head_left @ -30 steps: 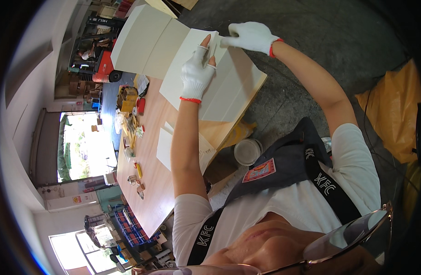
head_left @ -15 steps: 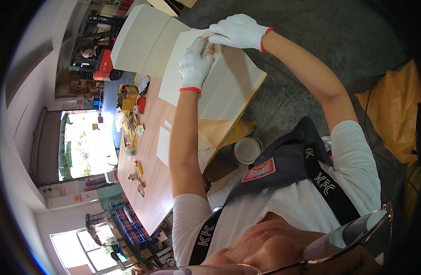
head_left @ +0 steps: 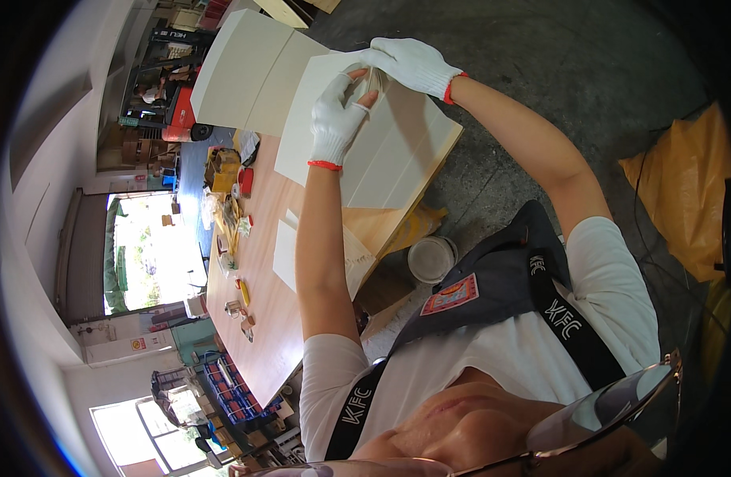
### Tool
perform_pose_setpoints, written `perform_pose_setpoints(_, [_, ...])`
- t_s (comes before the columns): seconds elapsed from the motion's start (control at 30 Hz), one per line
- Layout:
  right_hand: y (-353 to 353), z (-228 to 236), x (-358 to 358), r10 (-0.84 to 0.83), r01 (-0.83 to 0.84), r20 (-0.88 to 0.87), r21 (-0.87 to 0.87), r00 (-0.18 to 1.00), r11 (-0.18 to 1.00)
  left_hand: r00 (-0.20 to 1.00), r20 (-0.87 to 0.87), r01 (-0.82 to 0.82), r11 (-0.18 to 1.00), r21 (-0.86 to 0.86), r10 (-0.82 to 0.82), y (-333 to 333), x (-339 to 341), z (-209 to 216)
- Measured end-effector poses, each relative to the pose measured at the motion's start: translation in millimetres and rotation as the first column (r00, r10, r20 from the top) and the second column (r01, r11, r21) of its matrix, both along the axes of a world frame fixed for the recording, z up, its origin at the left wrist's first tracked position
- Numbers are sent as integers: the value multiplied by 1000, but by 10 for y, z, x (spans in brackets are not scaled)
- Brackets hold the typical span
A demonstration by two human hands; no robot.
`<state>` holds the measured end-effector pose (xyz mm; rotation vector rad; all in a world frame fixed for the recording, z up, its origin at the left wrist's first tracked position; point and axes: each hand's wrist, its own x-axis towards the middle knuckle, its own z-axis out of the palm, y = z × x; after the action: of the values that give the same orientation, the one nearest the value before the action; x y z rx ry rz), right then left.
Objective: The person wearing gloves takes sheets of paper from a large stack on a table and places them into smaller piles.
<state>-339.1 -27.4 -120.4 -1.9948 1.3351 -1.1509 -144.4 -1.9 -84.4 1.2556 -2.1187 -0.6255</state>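
Both my hands wear white knit gloves with red cuffs, at the far end of the table, over a stack of large white card sheets with straight lines across them. My left hand rests on the top sheet; its thumb and forefinger tips stick out bare and stand apart. My right hand lies at the sheets' far edge, its fingers stretched toward the left. Between the hands the card looks bent or ruffled; the detail is too small to make out. Another pale stack of card lies further left.
On the wooden table lie small tools, a yellow box and loose white pieces. A white bucket stands on the floor beside it. Orange sheeting hangs at right. A red forklift stands in the background.
My right hand has shifted slightly down and turned over the sheets' edge. My left thumb and forefinger have spread apart, and that hand has drawn back a little.
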Motion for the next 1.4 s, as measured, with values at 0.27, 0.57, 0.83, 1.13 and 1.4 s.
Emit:
perform_pose_setpoints(0.27, [67, 51, 9, -6, 6, -25, 28, 1000, 1000, 995, -22, -99, 991, -96, 97, 76, -79, 65])
perform_pose_setpoints(0.57, [-26, -67, 25, -9, 9, 16, -14, 1000, 1000, 991, 131, -14, 982, -191, 40, 36, -67, 1])
perform_pose_setpoints(0.83, [46, 25, -133, -14, 13, -78, -23, 997, 1000, 991, 115, -58, 990, -126, 73, 52, -20, 19])
perform_pose_setpoints(1.13, [16, 83, -195, -151, -72, -479, -415, 865, 907, 986, 151, -49, 982, -184, 78, 127, -127, 116])
perform_pose_setpoints(1.4, [-17, 5, -71, 41, -49, 69, 112, 997, 993, 983, 132, -126, 991, -46, 131, 136, -163, 154])
